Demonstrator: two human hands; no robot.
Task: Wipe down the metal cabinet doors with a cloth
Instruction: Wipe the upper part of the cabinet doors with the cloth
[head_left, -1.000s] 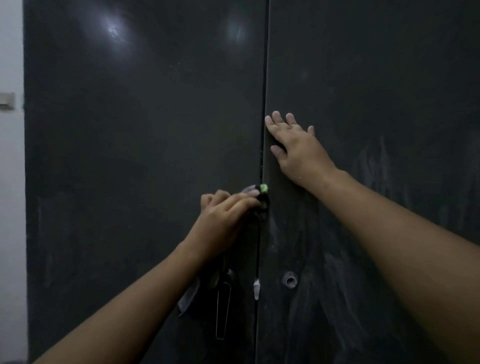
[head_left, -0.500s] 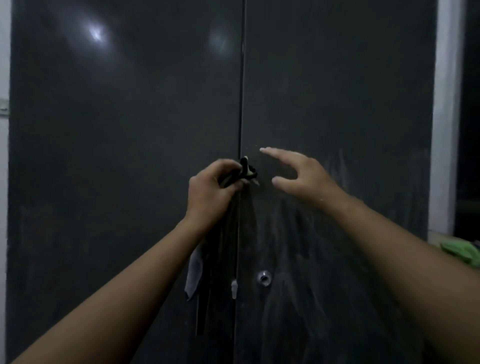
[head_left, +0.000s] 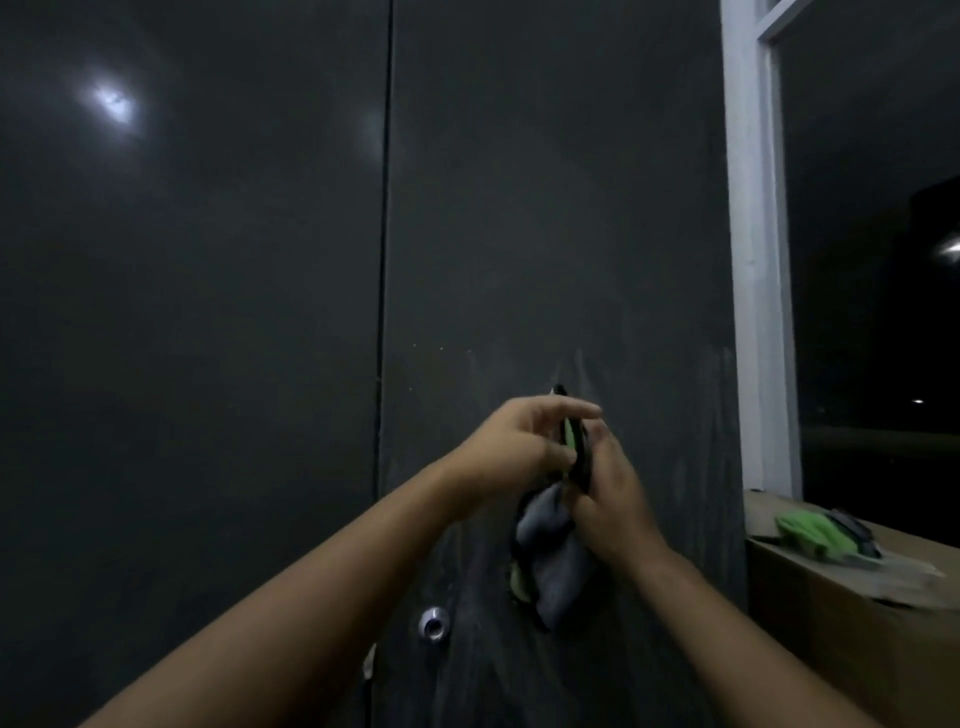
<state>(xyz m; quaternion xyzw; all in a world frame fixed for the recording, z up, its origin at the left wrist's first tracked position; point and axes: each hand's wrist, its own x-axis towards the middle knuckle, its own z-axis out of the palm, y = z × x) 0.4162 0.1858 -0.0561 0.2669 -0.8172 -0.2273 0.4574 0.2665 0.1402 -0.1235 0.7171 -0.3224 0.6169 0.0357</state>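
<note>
The picture is dim, and much of the grey, black and green cloth (head_left: 555, 558) is hidden between the two hands, so its folds and full outline are hard to make out. It sits in the lower middle-right of the frame, in front of the dark grey metal cabinet door (head_left: 545, 208) to the right of the vertical seam. Its long axis runs roughly up and down: a dark tip pokes up above the fingers and the grey end hangs below the wrists.

The left hand (head_left: 511, 452) grasps the upper part with curled fingers. The right hand (head_left: 613, 499), seen from the back, clasps the cloth from the other side.

A round silver lock (head_left: 434, 623) sits low on that door. At the lower right, a cardboard box (head_left: 831, 623) is cut off by the frame edge, with a blurred green item (head_left: 810, 535) on top.
</note>
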